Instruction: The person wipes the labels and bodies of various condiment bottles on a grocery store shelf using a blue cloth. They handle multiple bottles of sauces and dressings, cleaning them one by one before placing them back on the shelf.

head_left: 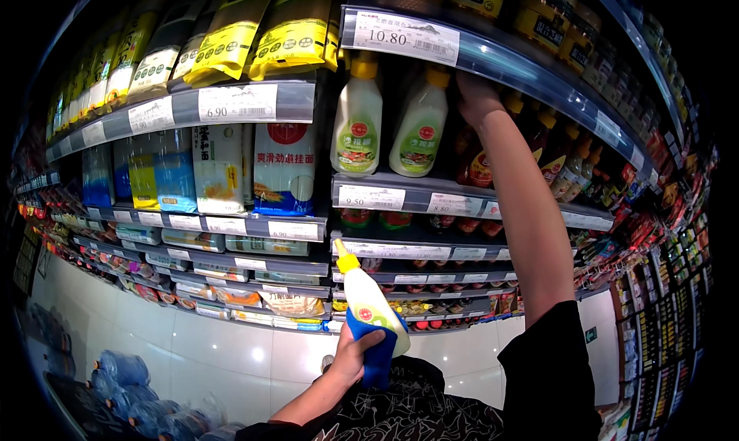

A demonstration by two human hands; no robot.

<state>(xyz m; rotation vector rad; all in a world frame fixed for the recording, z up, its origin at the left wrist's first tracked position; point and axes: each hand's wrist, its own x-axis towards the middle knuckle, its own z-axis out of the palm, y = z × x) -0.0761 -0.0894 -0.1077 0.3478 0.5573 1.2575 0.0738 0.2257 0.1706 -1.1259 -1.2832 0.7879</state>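
Observation:
My left hand (358, 358) is closed around a blue cloth (379, 361) and a white squeeze bottle of salad dressing (369, 296). The bottle has a yellow nozzle cap and tilts to the upper left in front of the lower shelves. My right hand (477, 100) reaches into the shelf under the price rail at upper right; shadow and the rail hide its fingers. To the left of that hand stand two matching salad dressing bottles, one at left (359, 121) and one nearer the hand (419, 129). Dark sauce bottles (475, 164) with red labels stand below and beside my right wrist.
Above my right hand, the shelf edge (493, 60) carries jars with yellow lids and labels (543, 13). Packs of noodles (283, 167) and yellow bags (296, 29) fill the shelves at left. Large water bottles (123, 368) stand on the floor at lower left.

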